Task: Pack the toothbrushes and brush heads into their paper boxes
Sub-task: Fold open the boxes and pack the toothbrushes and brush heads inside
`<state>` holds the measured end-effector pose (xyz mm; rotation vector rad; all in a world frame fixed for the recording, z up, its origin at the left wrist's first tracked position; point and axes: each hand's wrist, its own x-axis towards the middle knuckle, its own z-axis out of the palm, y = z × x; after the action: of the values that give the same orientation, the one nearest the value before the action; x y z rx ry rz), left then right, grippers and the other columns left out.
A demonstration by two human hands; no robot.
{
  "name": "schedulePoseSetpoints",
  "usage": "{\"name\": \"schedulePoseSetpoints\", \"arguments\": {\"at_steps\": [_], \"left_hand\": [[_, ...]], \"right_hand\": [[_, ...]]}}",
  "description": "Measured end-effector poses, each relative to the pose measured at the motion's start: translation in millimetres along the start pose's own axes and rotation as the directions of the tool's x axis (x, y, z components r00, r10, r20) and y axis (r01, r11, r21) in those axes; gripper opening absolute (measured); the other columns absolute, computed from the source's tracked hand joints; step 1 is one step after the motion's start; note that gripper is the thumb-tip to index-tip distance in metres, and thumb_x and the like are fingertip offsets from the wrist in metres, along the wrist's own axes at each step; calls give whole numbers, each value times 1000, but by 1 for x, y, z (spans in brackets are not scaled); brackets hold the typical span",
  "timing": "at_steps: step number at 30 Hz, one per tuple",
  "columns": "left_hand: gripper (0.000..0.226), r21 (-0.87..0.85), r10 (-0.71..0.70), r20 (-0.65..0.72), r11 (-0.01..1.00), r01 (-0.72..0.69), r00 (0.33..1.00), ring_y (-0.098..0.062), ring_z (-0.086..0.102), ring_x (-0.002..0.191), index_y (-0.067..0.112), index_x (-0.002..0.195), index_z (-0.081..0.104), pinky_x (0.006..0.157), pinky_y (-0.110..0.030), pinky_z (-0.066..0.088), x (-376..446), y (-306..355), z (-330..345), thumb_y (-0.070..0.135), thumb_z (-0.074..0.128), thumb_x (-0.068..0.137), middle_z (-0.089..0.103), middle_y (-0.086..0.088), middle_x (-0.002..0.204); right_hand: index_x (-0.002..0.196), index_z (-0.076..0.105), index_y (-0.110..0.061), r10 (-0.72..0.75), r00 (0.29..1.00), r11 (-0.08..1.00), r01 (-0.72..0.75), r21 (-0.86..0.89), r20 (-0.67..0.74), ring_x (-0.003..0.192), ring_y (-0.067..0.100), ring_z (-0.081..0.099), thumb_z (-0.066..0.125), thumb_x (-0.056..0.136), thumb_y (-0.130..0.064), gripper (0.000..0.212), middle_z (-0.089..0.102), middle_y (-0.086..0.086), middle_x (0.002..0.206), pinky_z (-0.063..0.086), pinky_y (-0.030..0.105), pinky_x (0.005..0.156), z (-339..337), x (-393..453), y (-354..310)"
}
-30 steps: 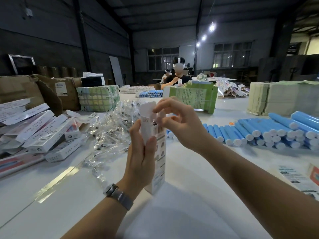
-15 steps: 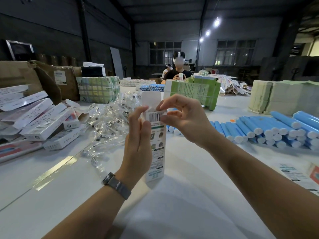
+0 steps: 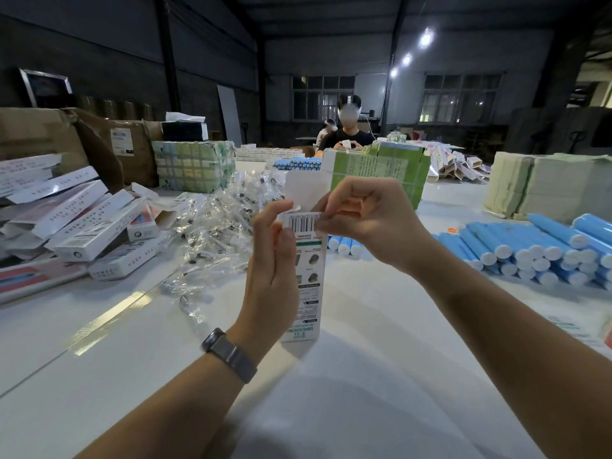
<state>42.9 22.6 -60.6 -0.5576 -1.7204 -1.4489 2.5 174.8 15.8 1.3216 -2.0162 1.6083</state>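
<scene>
Head view: at center a tall white box (image 3: 306, 279) stands upright, its bottom end near or on the table (image 3: 347, 409); whether it touches I cannot tell. The left hand (image 3: 273, 270) is wrapped round the box's body from nine o'clock, thumb up by the barcode. The right hand (image 3: 367, 223) comes in from three o'clock, fingers curled, pinching the box's top edge at the barcode panel. The top flap (image 3: 304, 190) stands straight up at twelve o'clock, not tucked.

The step in hand looks like working the top end of one box, either opening it to load or closing it after loading; what is inside cannot be seen. If closing, the next move calls for folding the small side flaps in, then bending the tall flap over and tucking its tongue, with the left hand keeping the box square.

Bagged brush heads (image 3: 218, 226) lie at ten o'clock, more boxes (image 3: 82, 223) at nine, blue toothbrushes (image 3: 536, 250) at three.
</scene>
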Motion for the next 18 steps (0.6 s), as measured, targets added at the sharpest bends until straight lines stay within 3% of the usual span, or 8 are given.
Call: {"name": "schedulePoseSetpoints", "arguments": {"at_steps": [2,6,9,13,18], "left_hand": [[32,-55,-15,2,998,15,1000,-31,63,85,58,118,43,73,-50,59,-1,-1,1,31,32,104,58,0,100],[23,-118,-30,24,992,33,999,-12,64,83,36,124,40,73,-29,59,-1,-7,3,27,34,104,54,-13,102],[22,-76,-62,61,995,66,996,-22,65,85,35,123,41,74,-33,60,1,-8,2,30,36,102,53,-21,104],[23,-48,-73,80,996,77,994,-16,66,86,31,125,42,75,-33,60,4,-9,2,31,38,101,56,-21,103],[22,-26,-64,83,997,67,995,-16,68,90,33,125,41,76,-34,61,4,-10,1,30,38,104,60,-19,108]], "right_hand": [[79,64,-9,-12,1000,1000,12,-16,24,86,21,72,72,77,15,25,72,10,87,59,34,81,0,0,-1],[81,65,-11,-20,1000,1000,20,0,-6,86,17,72,70,79,14,26,72,6,87,58,30,80,0,0,1],[82,65,-11,-5,1000,1000,6,25,-13,87,21,71,69,80,14,25,72,12,90,59,34,81,-1,-2,7],[90,65,-12,-2,998,996,8,84,-64,93,20,71,69,81,11,25,74,5,94,57,32,83,-2,-2,8],[121,55,-28,13,987,998,-3,66,-158,107,17,65,75,77,9,61,62,-1,128,56,30,85,0,2,6]]}}
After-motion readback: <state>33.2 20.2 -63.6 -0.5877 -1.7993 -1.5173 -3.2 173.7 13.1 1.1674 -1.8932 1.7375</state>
